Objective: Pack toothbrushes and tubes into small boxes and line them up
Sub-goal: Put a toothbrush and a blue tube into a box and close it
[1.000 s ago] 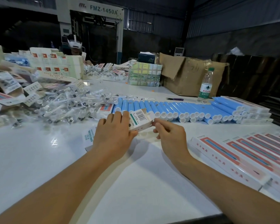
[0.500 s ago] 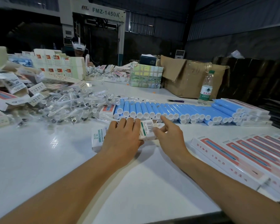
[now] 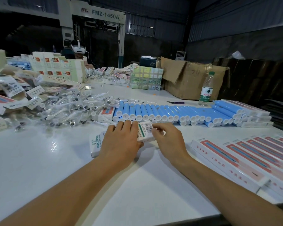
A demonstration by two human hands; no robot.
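Centrally, a small white box (image 3: pixel 145 132) lies on the white bench (image 3: pixel 39 168), held between both hands. The left hand (image 3: pixel 121 141) covers its near-left part, fingers laid over the top and thumb tucked under the right edge, so this grip is curled round the box; the right hand (image 3: pixel 167 139) pinches the barcoded end with bent fingertips.

Likely faults, judged from this pose: the end flap may spring open or crease if the pinch slips; the box may skid on the glossy bench; a push away from the grips could knock the row of blue tubes (image 3: pixel 170 113) just beyond the fingers and set them rolling.

Beyond and left of the left grip lies a heap of bagged toothbrushes (image 3: pixel 64 110); right of the right grip, flat red-printed boxes (image 3: pixel 235 154) lie in a row.

Hidden or unclear: the box's contents, whether the flap is tucked, and the middle of the box under the left palm. Its printing is legible only in part.
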